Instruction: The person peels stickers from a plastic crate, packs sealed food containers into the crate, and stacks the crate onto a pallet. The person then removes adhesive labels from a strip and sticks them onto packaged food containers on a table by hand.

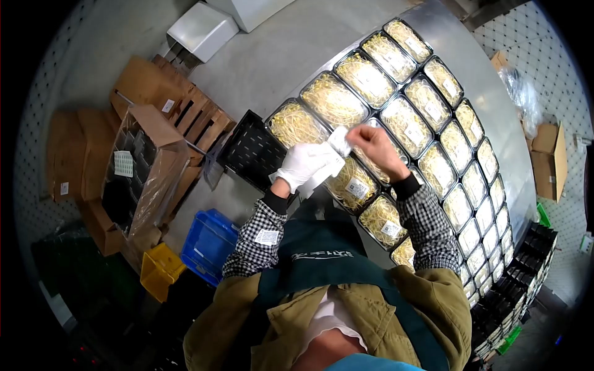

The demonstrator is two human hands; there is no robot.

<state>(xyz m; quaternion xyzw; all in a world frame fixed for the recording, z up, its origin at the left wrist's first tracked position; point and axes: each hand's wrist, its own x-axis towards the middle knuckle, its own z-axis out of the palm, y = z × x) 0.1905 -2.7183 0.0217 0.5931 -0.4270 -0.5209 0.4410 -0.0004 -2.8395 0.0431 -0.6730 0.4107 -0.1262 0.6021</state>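
Observation:
My left hand (301, 166), in a white glove, is closed around a strip of white stickers (339, 142), part of which hangs below the fingers. My bare right hand (376, 148) pinches at the strip's upper edge; whether a single sticker has come loose there I cannot make out. Under and beside both hands lie black trays of bean sprouts (334, 98) in close rows. Some trays, such as the sprout tray (352, 182) just below my right hand, carry a white printed label (357, 188). Another sticker (266, 237) is stuck on my left sleeve.
The trays cover much of a metal table (461, 40). An empty black crate (250, 148) stands left of my left hand. Farther left are a blue bin (210, 244), a yellow bin (159, 271), cardboard boxes (164, 123) and a wooden pallet (201, 120). Black trays are stacked (526, 272) at the right.

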